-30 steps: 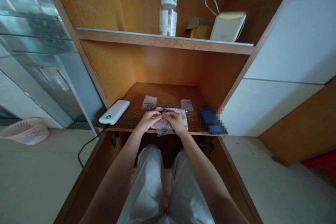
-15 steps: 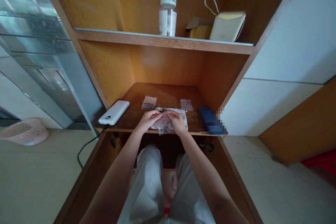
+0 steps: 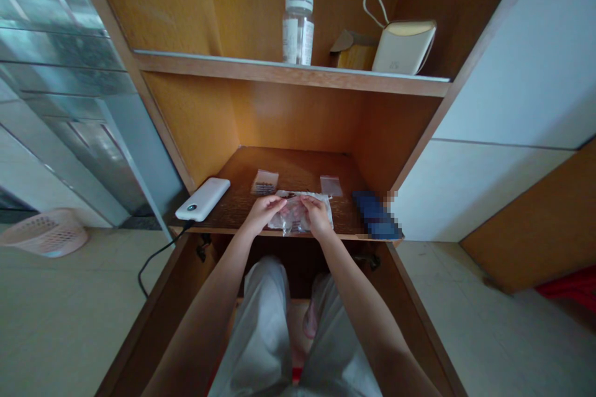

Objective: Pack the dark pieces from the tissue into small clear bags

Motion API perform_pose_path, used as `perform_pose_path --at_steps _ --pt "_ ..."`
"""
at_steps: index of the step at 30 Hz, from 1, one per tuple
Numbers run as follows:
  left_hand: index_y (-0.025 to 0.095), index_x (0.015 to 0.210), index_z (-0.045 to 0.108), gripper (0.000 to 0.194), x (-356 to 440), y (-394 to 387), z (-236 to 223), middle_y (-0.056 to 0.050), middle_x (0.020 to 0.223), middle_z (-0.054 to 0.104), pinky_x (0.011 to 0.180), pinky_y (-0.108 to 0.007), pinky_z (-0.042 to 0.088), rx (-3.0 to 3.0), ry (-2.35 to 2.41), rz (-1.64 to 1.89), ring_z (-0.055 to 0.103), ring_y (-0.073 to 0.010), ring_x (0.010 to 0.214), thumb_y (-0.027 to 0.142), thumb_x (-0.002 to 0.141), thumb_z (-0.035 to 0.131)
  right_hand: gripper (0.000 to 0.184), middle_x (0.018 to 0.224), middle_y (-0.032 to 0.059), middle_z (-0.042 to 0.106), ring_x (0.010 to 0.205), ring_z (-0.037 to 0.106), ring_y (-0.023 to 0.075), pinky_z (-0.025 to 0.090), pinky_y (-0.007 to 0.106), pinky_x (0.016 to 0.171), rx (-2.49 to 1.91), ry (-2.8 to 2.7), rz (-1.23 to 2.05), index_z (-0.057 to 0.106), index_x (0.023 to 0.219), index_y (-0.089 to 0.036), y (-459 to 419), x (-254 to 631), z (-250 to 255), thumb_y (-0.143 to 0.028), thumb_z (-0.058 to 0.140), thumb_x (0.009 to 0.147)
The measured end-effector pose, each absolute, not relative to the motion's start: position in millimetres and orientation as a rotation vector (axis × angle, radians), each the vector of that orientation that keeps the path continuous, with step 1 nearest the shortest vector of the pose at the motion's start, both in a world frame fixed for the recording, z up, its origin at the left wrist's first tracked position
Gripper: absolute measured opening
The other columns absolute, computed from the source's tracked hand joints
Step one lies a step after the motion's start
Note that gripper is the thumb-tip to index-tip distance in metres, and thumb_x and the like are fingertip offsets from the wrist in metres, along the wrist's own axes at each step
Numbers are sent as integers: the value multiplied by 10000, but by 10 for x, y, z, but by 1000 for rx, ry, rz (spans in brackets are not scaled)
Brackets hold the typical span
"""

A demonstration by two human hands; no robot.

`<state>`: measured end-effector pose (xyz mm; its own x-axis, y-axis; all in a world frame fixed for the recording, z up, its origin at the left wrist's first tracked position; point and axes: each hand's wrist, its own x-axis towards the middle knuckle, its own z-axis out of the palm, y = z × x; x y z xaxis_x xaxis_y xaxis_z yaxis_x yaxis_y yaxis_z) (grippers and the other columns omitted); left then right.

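Note:
Between my hands hangs a small clear plastic bag, its lower end near the shelf's front edge. My left hand pinches its left side, and my right hand pinches the right side. Beneath it lies a whitish, crumpled plastic sheet or bag with small dark bits along its far edge. Just beyond my left hand is a small clear bag of dark thin pieces. Past my right hand lies another small clear zip bag, flat on the wood.
A white power bank with a black cable lies at the shelf's left. At the right is a dark blue, blurred-out object. The upper shelf bears a bottle, a small box and a white case. A basket stands left.
My right hand has turned slightly and its fingers have shifted a little along the bag's top. The gap between the hands has widened slightly. The surroundings have stayed in place.

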<state>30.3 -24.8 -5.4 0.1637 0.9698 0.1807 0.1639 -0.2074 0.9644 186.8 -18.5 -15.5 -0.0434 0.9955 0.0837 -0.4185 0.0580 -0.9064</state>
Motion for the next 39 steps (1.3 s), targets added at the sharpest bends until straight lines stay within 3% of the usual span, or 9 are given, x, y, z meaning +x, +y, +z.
perform_pose_path --at_steps 9,15,23,29,32,39 --pt "151 643 604 428 320 -279 4 -34 611 634 515 -237 425 1509 1164 1196 566 -145 545 573 713 583 231 591 8 631 475 526 130 433 261 470 -811 -937 1372 631 661 -192 -154 1878 -165 -417 670 622" --pt "157 670 611 407 323 -270 58 -37 619 642 620 -264 447 1530 1174 1283 590 -168 619 560 724 580 234 569 7 631 507 550 151 455 273 491 -816 -950 1330 641 678 -209 -145 1891 -173 -441 646 656" --pt "159 694 613 343 318 -242 70 -29 660 652 643 -259 447 1661 1163 1226 593 -156 627 497 750 584 200 577 1 643 513 555 144 464 266 516 -814 -918 1341 648 689 -202 -138 1896 -180 -399 642 656" --pt "179 947 517 371 342 -322 70 -21 730 651 627 -274 484 1565 1098 1242 625 -155 629 481 748 599 216 565 -4 627 511 559 144 453 266 514 -808 -907 1323 627 674 -198 -117 1913 -188 -414 629 671" --pt "196 1039 467 419 376 -400 89 -29 830 657 704 -295 502 1571 1026 1263 648 -166 745 421 730 641 232 555 -3 614 514 557 147 447 264 503 -802 -902 1329 612 701 -205 -130 1927 -166 -436 609 694" --pt "161 951 658 285 435 -469 133 -93 1025 674 847 -315 468 1740 1030 1124 624 -206 936 375 769 610 228 615 -17 614 547 559 125 448 248 523 -746 -824 1355 577 698 -199 -112 1952 -159 -423 621 683"
